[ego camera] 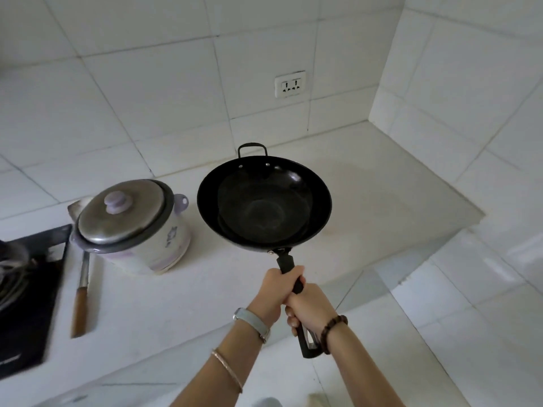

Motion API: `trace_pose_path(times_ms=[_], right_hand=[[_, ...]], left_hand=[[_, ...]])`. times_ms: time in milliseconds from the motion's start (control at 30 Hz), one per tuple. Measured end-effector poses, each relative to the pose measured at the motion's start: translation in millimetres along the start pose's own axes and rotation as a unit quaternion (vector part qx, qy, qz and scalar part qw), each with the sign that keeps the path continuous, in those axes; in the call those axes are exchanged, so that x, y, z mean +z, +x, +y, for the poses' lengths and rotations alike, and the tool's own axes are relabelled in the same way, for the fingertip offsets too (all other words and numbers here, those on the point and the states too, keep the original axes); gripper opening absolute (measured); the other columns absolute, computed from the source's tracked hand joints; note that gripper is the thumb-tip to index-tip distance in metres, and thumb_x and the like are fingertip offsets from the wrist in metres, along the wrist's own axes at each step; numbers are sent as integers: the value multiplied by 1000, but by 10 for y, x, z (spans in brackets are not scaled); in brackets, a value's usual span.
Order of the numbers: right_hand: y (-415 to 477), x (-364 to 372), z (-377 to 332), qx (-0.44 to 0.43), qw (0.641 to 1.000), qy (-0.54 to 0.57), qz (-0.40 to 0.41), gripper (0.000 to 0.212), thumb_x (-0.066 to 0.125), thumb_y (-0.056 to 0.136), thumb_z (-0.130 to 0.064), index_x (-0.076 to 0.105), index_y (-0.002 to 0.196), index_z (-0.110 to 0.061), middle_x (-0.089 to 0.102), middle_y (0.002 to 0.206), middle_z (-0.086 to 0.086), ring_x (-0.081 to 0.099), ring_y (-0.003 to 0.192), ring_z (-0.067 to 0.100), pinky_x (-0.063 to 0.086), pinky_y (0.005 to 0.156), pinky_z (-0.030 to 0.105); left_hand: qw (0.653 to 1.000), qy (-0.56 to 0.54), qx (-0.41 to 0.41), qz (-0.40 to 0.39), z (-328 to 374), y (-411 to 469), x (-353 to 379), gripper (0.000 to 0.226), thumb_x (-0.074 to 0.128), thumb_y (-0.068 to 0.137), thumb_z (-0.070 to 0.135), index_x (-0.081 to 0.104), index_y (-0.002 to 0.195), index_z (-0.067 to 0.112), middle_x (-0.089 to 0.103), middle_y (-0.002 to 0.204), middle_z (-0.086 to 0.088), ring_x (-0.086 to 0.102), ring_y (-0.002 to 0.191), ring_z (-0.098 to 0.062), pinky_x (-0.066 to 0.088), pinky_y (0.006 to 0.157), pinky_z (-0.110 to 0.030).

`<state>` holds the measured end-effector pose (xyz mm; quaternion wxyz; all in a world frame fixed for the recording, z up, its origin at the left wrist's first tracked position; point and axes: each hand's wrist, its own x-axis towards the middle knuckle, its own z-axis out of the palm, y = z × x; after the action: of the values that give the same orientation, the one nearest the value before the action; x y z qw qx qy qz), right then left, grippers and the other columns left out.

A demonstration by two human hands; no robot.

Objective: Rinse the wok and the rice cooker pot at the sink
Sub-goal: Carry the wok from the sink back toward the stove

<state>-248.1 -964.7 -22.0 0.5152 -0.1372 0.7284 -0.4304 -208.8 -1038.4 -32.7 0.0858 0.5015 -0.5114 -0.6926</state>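
A white tiled kitchen, with a pale counter (382, 183) running into the far right corner; no sink is in view. The wok (264, 204) hangs over the counter, just right of the lidded rice cooker (132, 224). Swinging it left could knock the cooker, and a slack grip would likely let the bowl dip. Both hands curl tight round the handle (286, 264): left hand (274, 292) farther up, right hand (311, 306) nearer its end.

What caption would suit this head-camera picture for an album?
Left hand and right hand grip the black wok by its handle above the counter, beside a lidded rice cooker.
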Motion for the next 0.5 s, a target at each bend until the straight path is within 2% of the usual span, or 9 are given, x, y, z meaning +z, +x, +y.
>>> trace_pose_path(times_ms=[100, 333, 500], right_hand=[[155, -9, -78, 5, 1000, -10, -22, 13, 43, 83, -1, 52, 78, -7, 46, 48, 1, 43, 35, 13, 42, 41, 24], [536, 57, -243, 21, 999, -28, -34, 12, 41, 82, 1, 51, 80, -5, 45, 48, 2, 42, 34, 15, 42, 41, 25], [800, 70, -394, 25, 998, -50, -22, 14, 41, 80, 1, 53, 85, -4, 46, 48, 3, 43, 34, 15, 42, 39, 23]], left_hand=[[1000, -9, -6, 20, 53, 115, -31, 33, 64, 89, 20, 58, 58, 12, 57, 45, 9, 53, 49, -9, 43, 49, -17], [999, -43, -11, 15, 159, 432, -162, 28, 62, 90, 18, 59, 64, 9, 57, 46, 8, 52, 42, -5, 44, 47, -16], [998, -52, -17, 10, 266, 721, -204, 27, 63, 88, 20, 60, 63, 11, 59, 53, 7, 54, 53, -8, 46, 56, -18]])
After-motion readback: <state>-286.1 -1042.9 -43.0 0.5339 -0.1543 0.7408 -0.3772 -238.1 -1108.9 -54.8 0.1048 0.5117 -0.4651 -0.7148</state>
